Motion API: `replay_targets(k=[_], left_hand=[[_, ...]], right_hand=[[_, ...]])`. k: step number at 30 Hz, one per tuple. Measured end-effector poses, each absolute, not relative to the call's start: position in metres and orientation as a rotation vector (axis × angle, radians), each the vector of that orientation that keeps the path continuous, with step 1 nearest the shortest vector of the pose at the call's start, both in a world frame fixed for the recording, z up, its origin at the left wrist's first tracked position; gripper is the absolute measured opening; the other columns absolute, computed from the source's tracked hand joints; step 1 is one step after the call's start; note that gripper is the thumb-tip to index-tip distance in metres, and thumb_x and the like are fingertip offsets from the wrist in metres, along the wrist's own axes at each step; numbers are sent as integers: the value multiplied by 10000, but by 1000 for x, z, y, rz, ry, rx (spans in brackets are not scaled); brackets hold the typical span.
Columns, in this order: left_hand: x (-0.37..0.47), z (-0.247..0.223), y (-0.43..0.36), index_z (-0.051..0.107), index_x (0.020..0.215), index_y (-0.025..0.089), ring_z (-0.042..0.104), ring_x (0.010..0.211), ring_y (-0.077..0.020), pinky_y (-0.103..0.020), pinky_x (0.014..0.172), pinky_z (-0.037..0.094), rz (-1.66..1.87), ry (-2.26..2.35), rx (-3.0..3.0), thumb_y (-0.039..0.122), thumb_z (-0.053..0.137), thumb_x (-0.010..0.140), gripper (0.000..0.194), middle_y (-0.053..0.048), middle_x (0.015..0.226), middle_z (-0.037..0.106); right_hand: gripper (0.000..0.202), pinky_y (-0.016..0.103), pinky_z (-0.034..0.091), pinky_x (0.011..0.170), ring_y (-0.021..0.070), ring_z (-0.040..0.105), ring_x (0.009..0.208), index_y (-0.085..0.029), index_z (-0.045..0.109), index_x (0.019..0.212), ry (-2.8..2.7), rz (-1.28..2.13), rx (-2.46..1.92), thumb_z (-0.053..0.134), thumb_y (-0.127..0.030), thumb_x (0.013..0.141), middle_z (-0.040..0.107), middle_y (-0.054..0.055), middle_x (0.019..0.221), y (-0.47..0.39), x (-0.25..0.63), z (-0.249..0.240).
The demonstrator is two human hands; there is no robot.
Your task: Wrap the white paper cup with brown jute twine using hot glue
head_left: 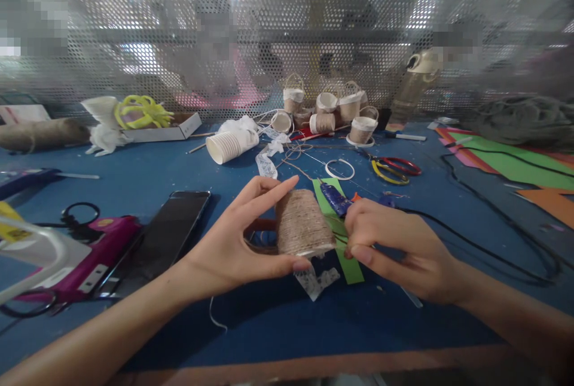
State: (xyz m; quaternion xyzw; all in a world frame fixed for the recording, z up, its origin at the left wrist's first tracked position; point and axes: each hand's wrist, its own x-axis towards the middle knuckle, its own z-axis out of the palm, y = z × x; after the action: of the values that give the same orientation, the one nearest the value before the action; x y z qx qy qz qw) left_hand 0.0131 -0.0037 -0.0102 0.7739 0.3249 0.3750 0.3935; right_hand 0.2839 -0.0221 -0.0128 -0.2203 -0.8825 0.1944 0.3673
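Observation:
My left hand (pixel 251 230) is curved around a paper cup wrapped in brown twine (pixel 305 224), thumb at its rim and fingers on the far side. The cup is tilted, with its white rim toward me. My right hand (pixel 394 242) is closed in a pinch just right of the cup, on a thin strand of twine (pixel 339 236) running from the cup. Behind and partly under that hand lies a blue glue gun (pixel 334 198) with an orange trigger, its nozzle over a green paper strip (pixel 352 269). White lace (pixel 316 281) lies below the cup.
Small twine-covered baskets (pixel 361 129) stand at the back by a perforated screen. Stacked paper cups (pixel 231 144), scissors (pixel 394 169) and a white ring (pixel 339 169) lie nearer. A phone (pixel 179 224) and magenta power strip (pixel 98 248) are left; coloured paper (pixel 515 156) and black cord are right.

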Motion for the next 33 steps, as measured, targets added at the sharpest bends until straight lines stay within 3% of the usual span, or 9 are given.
replay_targets(k=[6,15,20,28,33], left_hand=[[12,-15,-4,459,1532,449,565,1143,-229,-343,910,658,874,812,1885,374,922,729,929,-31,1236,445],[14,-11,-4,606,1352,350,559,1200,-260,-352,943,649,880,777,1961,363,927,718,711,-48,1248,477],[17,-11,-4,600,1268,275,560,1219,-274,-329,894,657,896,803,1996,394,918,713,651,-76,1279,501],[16,-13,-3,583,1292,230,589,1269,-374,-533,1027,582,822,917,2152,475,905,693,723,-153,1377,593],[16,-13,-3,590,1274,237,620,1230,-349,-496,985,601,824,888,2216,481,899,689,706,-127,1342,631]], right_hand=[[190,328,496,754,156,541,770,-222,582,835,-2257,539,-565,526,-170,1009,593,-5,742,-21,284,-13],[167,359,504,773,167,550,773,-218,597,853,-2221,600,-526,536,-169,1002,608,10,757,-22,285,-15],[175,352,485,747,160,536,747,-222,589,847,-2203,543,-533,535,-168,1005,585,-1,738,-23,283,-15],[190,359,461,721,167,544,708,-235,578,842,-2206,441,-593,517,-190,1016,580,-2,721,-24,284,-14],[217,353,444,708,164,539,692,-234,553,810,-2230,370,-649,503,-172,1013,569,-8,698,-26,284,-14]])
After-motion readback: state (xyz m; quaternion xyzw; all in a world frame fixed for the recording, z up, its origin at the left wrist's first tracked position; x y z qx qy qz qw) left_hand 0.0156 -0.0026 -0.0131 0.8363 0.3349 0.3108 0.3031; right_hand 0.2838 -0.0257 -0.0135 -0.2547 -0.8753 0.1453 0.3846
